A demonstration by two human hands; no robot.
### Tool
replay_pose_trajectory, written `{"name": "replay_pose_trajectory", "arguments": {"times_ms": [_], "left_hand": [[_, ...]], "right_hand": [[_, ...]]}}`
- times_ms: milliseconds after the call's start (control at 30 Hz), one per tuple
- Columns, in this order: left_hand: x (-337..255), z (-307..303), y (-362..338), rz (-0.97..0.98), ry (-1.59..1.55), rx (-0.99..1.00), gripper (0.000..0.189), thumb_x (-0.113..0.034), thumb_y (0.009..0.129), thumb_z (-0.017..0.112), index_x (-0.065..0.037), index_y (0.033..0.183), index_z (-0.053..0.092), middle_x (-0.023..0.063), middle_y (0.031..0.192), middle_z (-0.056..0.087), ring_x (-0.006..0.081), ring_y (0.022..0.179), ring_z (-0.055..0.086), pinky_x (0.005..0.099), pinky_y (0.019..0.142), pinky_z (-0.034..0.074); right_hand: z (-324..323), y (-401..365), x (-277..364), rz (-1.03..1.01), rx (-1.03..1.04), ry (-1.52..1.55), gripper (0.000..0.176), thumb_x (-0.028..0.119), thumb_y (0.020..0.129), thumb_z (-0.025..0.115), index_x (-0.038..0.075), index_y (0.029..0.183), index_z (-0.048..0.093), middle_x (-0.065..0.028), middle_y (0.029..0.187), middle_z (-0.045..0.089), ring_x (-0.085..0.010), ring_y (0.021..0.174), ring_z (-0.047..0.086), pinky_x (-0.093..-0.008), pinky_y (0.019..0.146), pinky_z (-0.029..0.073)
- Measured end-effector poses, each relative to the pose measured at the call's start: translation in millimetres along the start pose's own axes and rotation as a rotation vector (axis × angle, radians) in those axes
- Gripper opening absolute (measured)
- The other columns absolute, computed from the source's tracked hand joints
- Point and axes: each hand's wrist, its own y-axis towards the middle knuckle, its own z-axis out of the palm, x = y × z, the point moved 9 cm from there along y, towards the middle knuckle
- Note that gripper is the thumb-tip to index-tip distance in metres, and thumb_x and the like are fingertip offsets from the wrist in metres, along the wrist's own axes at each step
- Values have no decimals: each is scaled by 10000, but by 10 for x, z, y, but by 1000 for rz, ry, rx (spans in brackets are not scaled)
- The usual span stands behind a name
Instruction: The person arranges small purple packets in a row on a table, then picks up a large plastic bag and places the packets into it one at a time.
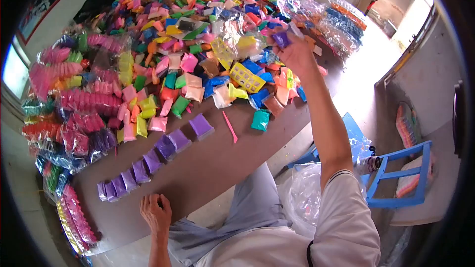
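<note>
My right hand (295, 55) reaches out over the right side of the big pile, its fingers closed on a small purple packet (282, 39). Near the table's front edge rests my left hand (156, 212), fingers curled in, with nothing visible in them. Just beyond it a slanting row of several purple packets (152, 160) lies on the brown table (213, 168). A pink plastic stick (230, 127) and a teal packet (260, 120) lie to the right of the row.
A high heap of mixed coloured packets (163, 29) covers the back of the table. Bundled packets in clear bags (91, 101) are stacked at the left. More bagged stacks (341, 24) stand at the back right. A blue chair (396, 202) is on my right.
</note>
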Motion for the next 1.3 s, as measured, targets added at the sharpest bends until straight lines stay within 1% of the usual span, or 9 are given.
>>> {"name": "replay_pose_trajectory", "arguments": {"times_ms": [300,567,633,700,800,1033,1100,1233,1300], "left_hand": [[0,-59,-27,14,-9,-56,163,-109,848,641,-50,744,531,118,713,536,328,702,534,451,668,428],[75,-56,-39,-30,-61,-85,174,-128,843,661,-49,738,547,116,718,571,350,727,555,455,684,435],[62,-125,-68,-23,-69,-167,191,-164,872,669,-31,760,588,99,688,577,270,669,559,400,646,444],[224,129,-269,-519,-575,14,272,-246,935,651,-15,795,621,57,662,565,151,630,517,324,594,422],[-121,318,-316,-484,-919,56,336,-312,976,619,-9,830,627,8,664,536,83,636,454,275,567,386],[-429,445,-144,-372,-1070,191,378,-389,978,599,-32,856,622,8,687,540,95,656,472,287,584,403],[-534,443,-117,-279,-1030,226,372,-387,973,600,-29,879,631,27,688,543,104,663,490,300,591,415],[-581,409,-129,-231,-916,131,221,-201,931,618,20,942,631,147,724,606,243,682,618,382,610,448],[-573,348,-197,-151,-729,143,200,-168,936,609,29,968,625,190,809,638,340,738,634,411,649,463]], "right_hand": [[553,-955,-635,82,101,-180,264,161,979,574,-2,1185,600,-173,1159,673,-262,1011,683,-313,788,543],[1120,-1844,-1648,394,34,-303,278,242,983,606,76,1207,611,41,976,596,-76,818,538,-258,713,462],[1214,-2059,-1986,448,179,-341,266,215,953,645,62,1170,635,46,963,619,-66,858,558,-247,752,464],[1418,-2249,-2218,338,365,-542,226,171,935,654,45,1122,661,33,947,651,-67,888,573,-239,794,465],[1636,-2439,-2461,349,286,-330,219,147,919,668,21,1097,668,-4,966,675,-100,924,604,-260,834,479],[1804,-2705,-2732,525,48,216,296,64,879,696,24,1167,636,-63,1093,663,-181,998,648,-321,917,517],[1780,-2763,-2796,578,-14,184,302,39,880,677,32,1178,631,-53,1076,665,-182,1006,646,-324,911,525],[1968,-2639,-2480,461,354,-518,293,53,866,671,15,1154,635,-10,1045,659,-90,967,585,-295,873,494],[1927,-2640,-2635,386,495,-521,283,75,869,678,4,1139,631,2,1030,650,-63,964,549,-283,853,477]]}}
